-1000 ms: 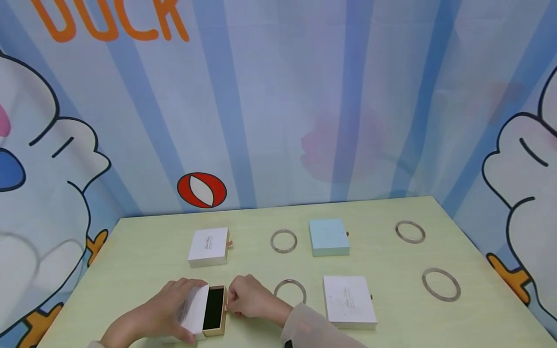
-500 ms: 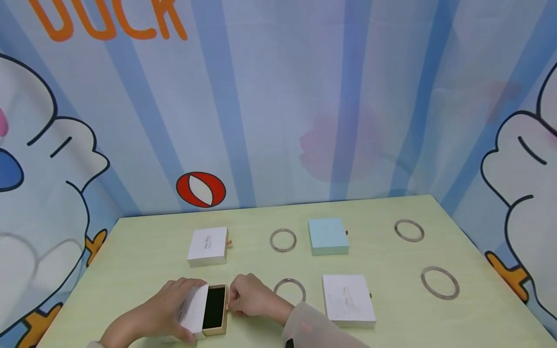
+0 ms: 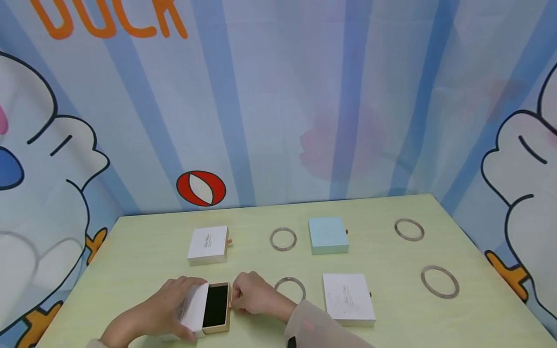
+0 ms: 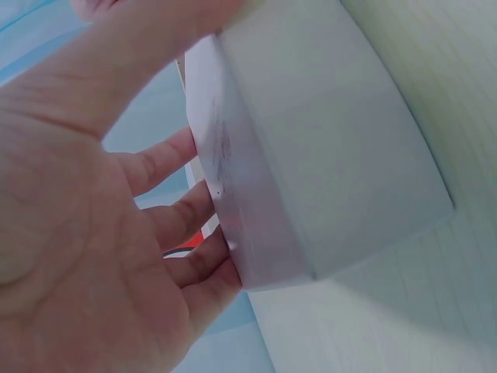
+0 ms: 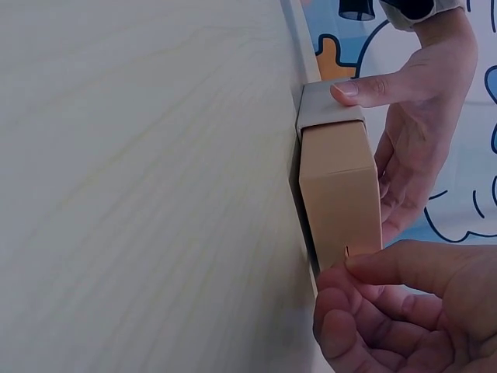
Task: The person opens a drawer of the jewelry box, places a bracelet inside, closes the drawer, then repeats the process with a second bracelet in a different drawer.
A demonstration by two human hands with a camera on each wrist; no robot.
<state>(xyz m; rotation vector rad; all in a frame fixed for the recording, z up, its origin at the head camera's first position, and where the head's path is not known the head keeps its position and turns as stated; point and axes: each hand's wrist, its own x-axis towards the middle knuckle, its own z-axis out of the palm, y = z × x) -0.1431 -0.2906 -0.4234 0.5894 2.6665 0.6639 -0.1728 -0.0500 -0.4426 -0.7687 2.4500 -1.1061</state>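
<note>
Near the front of the table (image 3: 143,253), hold the white box (image 3: 197,309) level and steady, gripped in the left hand (image 3: 163,307). Best draw the tan drawer (image 3: 216,329) out straight and gently, by the ribbon tab (image 5: 346,255) pinched in the right hand (image 3: 254,295). At the drawer: a slightly wider opening than half a second earlier.

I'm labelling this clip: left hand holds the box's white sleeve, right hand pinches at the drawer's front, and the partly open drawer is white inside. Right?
No, the drawer is dark inside, as the head view shows. The left hand holding the white sleeve and the right hand pinching are correct.
</note>
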